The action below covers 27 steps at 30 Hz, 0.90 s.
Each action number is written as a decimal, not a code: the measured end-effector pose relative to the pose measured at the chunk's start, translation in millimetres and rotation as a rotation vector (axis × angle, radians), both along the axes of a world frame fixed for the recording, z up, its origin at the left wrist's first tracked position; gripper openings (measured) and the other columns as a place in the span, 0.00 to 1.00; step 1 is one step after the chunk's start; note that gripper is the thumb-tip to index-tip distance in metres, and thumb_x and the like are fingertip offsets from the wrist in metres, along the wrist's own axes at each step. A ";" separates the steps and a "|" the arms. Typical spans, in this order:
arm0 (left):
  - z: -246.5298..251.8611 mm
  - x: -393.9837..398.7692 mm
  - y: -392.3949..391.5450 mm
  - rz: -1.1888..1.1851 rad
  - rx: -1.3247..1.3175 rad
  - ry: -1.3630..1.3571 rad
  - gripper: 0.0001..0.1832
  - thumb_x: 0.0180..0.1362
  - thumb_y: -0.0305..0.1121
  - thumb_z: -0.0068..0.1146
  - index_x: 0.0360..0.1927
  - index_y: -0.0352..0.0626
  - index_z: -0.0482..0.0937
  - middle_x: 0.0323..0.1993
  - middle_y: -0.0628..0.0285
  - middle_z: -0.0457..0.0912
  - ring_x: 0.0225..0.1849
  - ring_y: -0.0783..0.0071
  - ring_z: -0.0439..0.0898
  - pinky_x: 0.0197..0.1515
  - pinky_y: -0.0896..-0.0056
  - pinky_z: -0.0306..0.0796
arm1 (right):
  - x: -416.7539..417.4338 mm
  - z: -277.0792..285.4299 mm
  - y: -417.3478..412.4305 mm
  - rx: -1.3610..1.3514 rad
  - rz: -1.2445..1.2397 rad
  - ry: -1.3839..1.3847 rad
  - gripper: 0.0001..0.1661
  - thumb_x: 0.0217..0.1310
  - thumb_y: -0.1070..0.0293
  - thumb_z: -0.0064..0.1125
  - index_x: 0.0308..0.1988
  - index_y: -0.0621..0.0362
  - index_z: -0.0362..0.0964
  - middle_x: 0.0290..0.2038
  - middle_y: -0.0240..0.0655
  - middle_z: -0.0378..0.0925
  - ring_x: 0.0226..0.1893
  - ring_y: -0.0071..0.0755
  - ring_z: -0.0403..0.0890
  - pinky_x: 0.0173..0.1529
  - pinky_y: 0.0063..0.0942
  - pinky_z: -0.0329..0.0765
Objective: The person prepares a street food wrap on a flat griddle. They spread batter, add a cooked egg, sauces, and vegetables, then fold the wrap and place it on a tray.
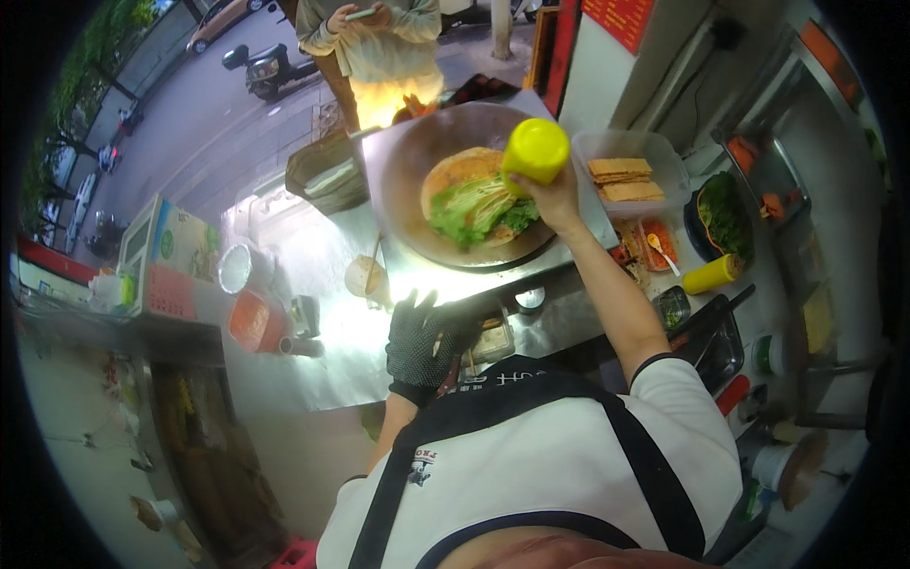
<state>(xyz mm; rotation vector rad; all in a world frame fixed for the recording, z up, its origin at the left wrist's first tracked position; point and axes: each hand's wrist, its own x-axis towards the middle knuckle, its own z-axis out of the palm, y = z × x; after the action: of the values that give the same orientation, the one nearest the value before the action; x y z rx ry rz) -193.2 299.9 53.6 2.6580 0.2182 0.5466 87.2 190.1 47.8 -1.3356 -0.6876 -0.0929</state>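
My right hand is closed around a yellow squeeze bottle, its base turned up, over the right side of a wide round metal pan. In the pan lies a browned flatbread with green lettuce and pale thin strips on it. Some of the bread and lettuce is hidden behind the bottle and hand. My left hand, in a dark dotted glove, rests at the near edge of the bright metal counter with its fingers spread and nothing seen in it.
At right are a plastic box of crisp rectangular pieces, a red-filled tub with a spoon, a bowl of leaves and another yellow bottle. A beige cup and orange container stand left. Beyond the pan, a person holds a phone.
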 end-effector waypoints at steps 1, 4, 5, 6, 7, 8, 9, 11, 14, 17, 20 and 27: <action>-0.1 1.7 -3.1 -0.001 -0.004 0.033 0.18 0.51 0.30 0.56 0.48 0.49 0.75 0.54 0.58 0.70 0.61 0.52 0.62 0.62 0.52 0.54 | 6.1 -0.2 -8.9 -0.095 -0.130 -0.029 0.31 0.46 0.70 0.67 0.50 0.59 0.61 0.45 0.34 0.70 0.46 0.30 0.72 0.52 0.27 0.68; 8.0 8.4 -18.9 -0.021 -0.045 0.040 0.16 0.53 0.32 0.53 0.48 0.49 0.75 0.55 0.57 0.69 0.62 0.52 0.60 0.62 0.52 0.53 | 29.5 -27.1 -9.6 0.642 -0.182 0.539 0.29 0.48 0.68 0.66 0.50 0.58 0.62 0.46 0.34 0.70 0.47 0.33 0.72 0.52 0.31 0.70; 14.7 10.1 -26.2 -0.026 -0.036 0.058 0.16 0.54 0.32 0.51 0.49 0.50 0.75 0.55 0.56 0.69 0.61 0.50 0.60 0.62 0.51 0.53 | 35.4 -30.5 -18.0 0.761 -0.160 0.776 0.26 0.54 0.60 0.62 0.50 0.58 0.63 0.47 0.36 0.70 0.48 0.37 0.72 0.52 0.36 0.71; 15.5 11.6 -31.7 -0.044 -0.037 0.072 0.17 0.54 0.32 0.51 0.49 0.50 0.74 0.55 0.56 0.69 0.61 0.50 0.60 0.62 0.51 0.53 | 36.0 -33.7 -30.1 0.862 -0.115 0.965 0.26 0.55 0.58 0.60 0.50 0.57 0.63 0.48 0.37 0.70 0.49 0.38 0.72 0.53 0.37 0.71; 16.8 14.5 -36.8 -0.065 -0.037 0.085 0.17 0.54 0.32 0.51 0.50 0.50 0.74 0.55 0.56 0.69 0.61 0.49 0.60 0.62 0.51 0.53 | 36.8 -36.7 -46.4 0.966 -0.066 1.150 0.27 0.56 0.55 0.58 0.50 0.57 0.63 0.48 0.37 0.70 0.49 0.40 0.72 0.53 0.38 0.71; 18.7 18.3 -41.6 -0.090 -0.037 0.100 0.18 0.54 0.32 0.51 0.50 0.51 0.74 0.55 0.55 0.69 0.61 0.48 0.60 0.62 0.51 0.53 | 37.1 -40.0 -64.1 1.073 -0.011 1.332 0.27 0.57 0.52 0.56 0.50 0.57 0.63 0.49 0.38 0.70 0.49 0.41 0.72 0.53 0.39 0.71; 19.9 20.6 -46.4 -0.136 -0.022 0.095 0.19 0.52 0.32 0.52 0.50 0.51 0.74 0.54 0.55 0.69 0.61 0.47 0.60 0.63 0.51 0.52 | 30.4 -42.0 -81.0 1.078 -0.004 1.385 0.28 0.59 0.47 0.50 0.51 0.54 0.63 0.51 0.37 0.70 0.51 0.41 0.72 0.55 0.40 0.70; 28.3 34.8 -63.2 -0.190 0.028 0.166 0.19 0.52 0.32 0.53 0.50 0.50 0.74 0.55 0.55 0.69 0.61 0.47 0.60 0.63 0.51 0.52 | 10.8 -43.5 -137.7 1.239 0.019 1.421 0.29 0.58 0.45 0.49 0.52 0.53 0.64 0.50 0.37 0.71 0.51 0.41 0.71 0.55 0.41 0.69; 5.9 55.3 -94.7 -0.439 0.164 0.093 0.20 0.48 0.31 0.54 0.48 0.41 0.73 0.53 0.54 0.70 0.57 0.48 0.64 0.60 0.50 0.56 | -29.4 -57.2 -254.9 1.388 -0.093 1.259 0.31 0.56 0.41 0.48 0.51 0.52 0.66 0.49 0.35 0.72 0.50 0.40 0.72 0.55 0.41 0.69; -1.1 61.0 -140.9 -0.559 0.164 0.054 0.21 0.50 0.33 0.52 0.50 0.42 0.72 0.54 0.52 0.69 0.58 0.47 0.64 0.60 0.50 0.56 | -87.4 -84.9 -381.3 1.399 -0.449 1.065 0.32 0.53 0.40 0.52 0.50 0.50 0.66 0.48 0.33 0.73 0.50 0.37 0.71 0.54 0.39 0.68; 6.7 68.1 -181.4 -0.641 0.087 0.016 0.20 0.54 0.36 0.49 0.52 0.44 0.72 0.54 0.52 0.69 0.59 0.47 0.62 0.60 0.50 0.55 | -143.9 -105.5 -478.3 1.211 -0.907 0.921 0.37 0.51 0.44 0.59 0.55 0.48 0.58 0.50 0.33 0.69 0.51 0.36 0.70 0.54 0.43 0.68; 17.4 86.8 -290.0 -0.826 0.170 0.079 0.18 0.54 0.35 0.51 0.49 0.47 0.73 0.56 0.57 0.68 0.59 0.47 0.61 0.60 0.50 0.56 | -275.6 -194.2 -685.1 -0.372 -1.702 1.139 0.48 0.44 0.57 0.66 0.58 0.67 0.50 0.51 0.48 0.66 0.48 0.45 0.71 0.51 0.36 0.69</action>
<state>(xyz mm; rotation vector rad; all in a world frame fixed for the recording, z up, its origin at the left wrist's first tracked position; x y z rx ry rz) -106.3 9.9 71.0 2.6089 -0.8997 0.1838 -188.4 -494.9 -146.4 -1.6734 1.5432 -0.5126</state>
